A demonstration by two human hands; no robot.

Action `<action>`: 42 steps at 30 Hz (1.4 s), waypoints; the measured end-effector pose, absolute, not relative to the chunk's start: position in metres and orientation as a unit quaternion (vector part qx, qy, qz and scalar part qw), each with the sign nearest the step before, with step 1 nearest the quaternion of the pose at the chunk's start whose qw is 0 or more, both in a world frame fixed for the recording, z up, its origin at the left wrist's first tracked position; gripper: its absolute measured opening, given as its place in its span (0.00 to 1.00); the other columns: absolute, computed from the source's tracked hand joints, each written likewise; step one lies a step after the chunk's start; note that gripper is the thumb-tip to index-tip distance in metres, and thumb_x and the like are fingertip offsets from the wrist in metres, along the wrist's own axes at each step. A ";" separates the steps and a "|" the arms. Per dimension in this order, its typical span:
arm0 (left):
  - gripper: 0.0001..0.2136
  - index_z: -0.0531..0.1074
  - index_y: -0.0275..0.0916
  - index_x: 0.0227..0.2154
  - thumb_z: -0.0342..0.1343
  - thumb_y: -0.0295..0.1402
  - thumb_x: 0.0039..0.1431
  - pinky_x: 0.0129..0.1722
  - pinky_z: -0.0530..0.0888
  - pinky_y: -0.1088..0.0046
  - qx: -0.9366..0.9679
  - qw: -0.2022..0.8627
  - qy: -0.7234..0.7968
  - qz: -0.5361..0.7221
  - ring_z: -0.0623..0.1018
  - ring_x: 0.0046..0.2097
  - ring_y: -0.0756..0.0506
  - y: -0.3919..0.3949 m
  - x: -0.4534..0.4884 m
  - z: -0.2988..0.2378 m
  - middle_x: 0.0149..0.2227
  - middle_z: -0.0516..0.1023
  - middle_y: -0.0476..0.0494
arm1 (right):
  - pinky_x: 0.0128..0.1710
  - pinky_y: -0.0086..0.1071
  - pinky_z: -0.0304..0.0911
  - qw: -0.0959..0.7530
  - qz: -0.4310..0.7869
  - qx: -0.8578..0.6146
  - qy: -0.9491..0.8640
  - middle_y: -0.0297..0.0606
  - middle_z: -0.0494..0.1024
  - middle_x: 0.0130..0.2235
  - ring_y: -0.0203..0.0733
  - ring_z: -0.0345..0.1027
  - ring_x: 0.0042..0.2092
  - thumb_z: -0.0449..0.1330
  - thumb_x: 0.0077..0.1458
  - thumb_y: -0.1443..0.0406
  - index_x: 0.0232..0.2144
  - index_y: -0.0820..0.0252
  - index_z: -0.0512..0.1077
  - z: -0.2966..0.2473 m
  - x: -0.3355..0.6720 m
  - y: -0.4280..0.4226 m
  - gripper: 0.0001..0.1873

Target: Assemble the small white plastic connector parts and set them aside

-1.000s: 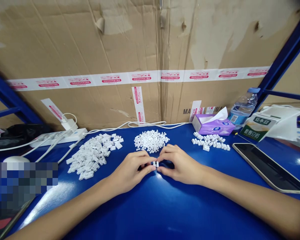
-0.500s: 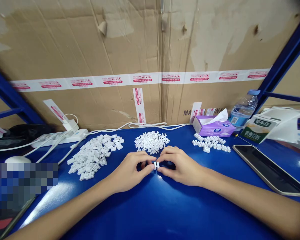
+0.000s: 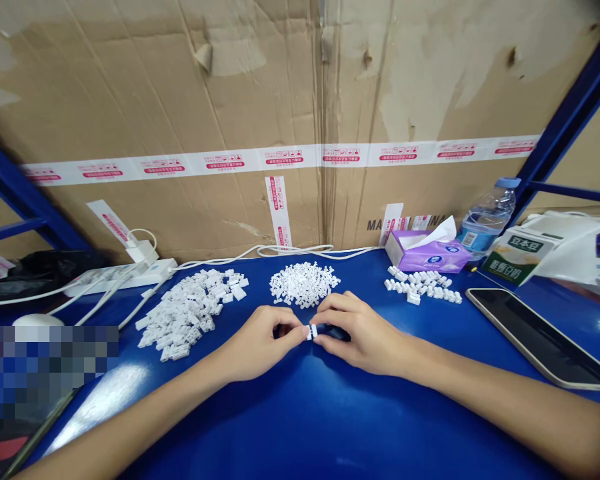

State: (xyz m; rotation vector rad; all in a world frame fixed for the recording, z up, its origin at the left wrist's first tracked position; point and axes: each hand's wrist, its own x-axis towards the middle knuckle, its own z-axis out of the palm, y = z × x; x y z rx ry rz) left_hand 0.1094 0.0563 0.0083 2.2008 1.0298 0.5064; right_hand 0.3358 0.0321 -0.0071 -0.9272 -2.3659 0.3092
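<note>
Between my two hands, low over the blue table (image 3: 300,413), is a small white plastic piece (image 3: 311,331). My left hand (image 3: 267,340) pinches its left side with thumb and forefinger. On its right side, the thumb and fingertips of my right hand (image 3: 357,333) are closed. The fingertips cover much of the piece, so its exact kind is unclear. Just beyond my hands lies a heap of tiny white plastic parts (image 3: 303,283). A larger pile of flat, blocky white plastic pieces (image 3: 183,310) spreads to the left. Several white pieces (image 3: 423,287) like paired blocks sit at the right.
A purple tissue pack (image 3: 427,250), a water bottle (image 3: 490,217) and a green-and-white box (image 3: 520,253) stand at the back right. Near my right forearm lies a phone (image 3: 540,337). A power strip (image 3: 120,273) with white cables is at the back left. Cardboard (image 3: 205,120) walls the back.
Two small white ends stood side by side between my fingertips; now the piece appears turned and more joined. Both hands have barely moved, and the piles look the same.
</note>
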 end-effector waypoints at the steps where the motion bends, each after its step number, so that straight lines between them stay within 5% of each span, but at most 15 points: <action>1: 0.15 0.78 0.37 0.27 0.54 0.39 0.66 0.31 0.64 0.72 0.836 0.328 0.394 0.193 0.69 0.30 0.49 0.057 0.110 0.008 0.27 0.75 0.50 | 0.45 0.38 0.58 0.287 0.109 -0.345 -0.887 0.39 0.76 0.42 0.41 0.70 0.43 0.58 0.66 0.63 0.46 0.58 0.76 -0.006 0.335 0.032 0.09; 15: 0.14 0.78 0.37 0.30 0.52 0.37 0.67 0.31 0.65 0.72 0.835 0.330 0.390 0.203 0.69 0.31 0.49 0.056 0.109 0.008 0.28 0.75 0.50 | 0.46 0.38 0.57 0.301 0.081 -0.327 -0.892 0.39 0.77 0.43 0.41 0.70 0.44 0.58 0.67 0.62 0.46 0.59 0.74 -0.009 0.335 0.034 0.10; 20: 0.14 0.79 0.39 0.32 0.51 0.36 0.69 0.33 0.67 0.71 0.859 0.249 0.386 0.226 0.72 0.32 0.48 0.054 0.110 0.010 0.30 0.76 0.49 | 0.48 0.41 0.58 0.287 0.075 -0.369 -0.881 0.40 0.77 0.45 0.44 0.70 0.46 0.59 0.66 0.62 0.47 0.58 0.75 -0.011 0.340 0.042 0.10; 26: 0.09 0.78 0.39 0.42 0.53 0.31 0.66 0.47 0.71 0.60 0.893 0.115 0.371 0.226 0.76 0.45 0.41 0.054 0.101 0.003 0.42 0.78 0.42 | 0.49 0.44 0.57 0.277 0.054 -0.417 -0.864 0.41 0.77 0.43 0.47 0.67 0.48 0.61 0.64 0.63 0.46 0.58 0.76 -0.011 0.344 0.047 0.10; 33: 0.12 0.74 0.41 0.49 0.50 0.31 0.68 0.46 0.70 0.56 0.908 0.017 0.380 0.174 0.73 0.49 0.37 0.046 0.102 -0.002 0.49 0.75 0.39 | 0.49 0.45 0.57 0.243 0.056 -0.432 -0.867 0.42 0.78 0.44 0.49 0.67 0.49 0.60 0.64 0.60 0.46 0.57 0.78 -0.006 0.343 0.043 0.12; 38: 0.15 0.69 0.41 0.56 0.48 0.34 0.70 0.53 0.68 0.51 0.906 0.022 0.392 0.155 0.70 0.57 0.35 0.040 0.100 -0.005 0.57 0.71 0.37 | 0.53 0.51 0.62 0.200 0.043 -0.447 -0.871 0.49 0.77 0.54 0.55 0.68 0.55 0.59 0.63 0.57 0.53 0.62 0.75 -0.002 0.342 0.029 0.20; 42: 0.17 0.66 0.40 0.60 0.48 0.35 0.71 0.60 0.64 0.47 0.907 0.021 0.392 0.151 0.67 0.62 0.34 0.036 0.098 -0.009 0.61 0.68 0.35 | 0.65 0.54 0.56 0.184 0.040 -0.461 -0.867 0.54 0.68 0.64 0.57 0.60 0.65 0.53 0.67 0.57 0.61 0.68 0.68 -0.009 0.340 0.020 0.26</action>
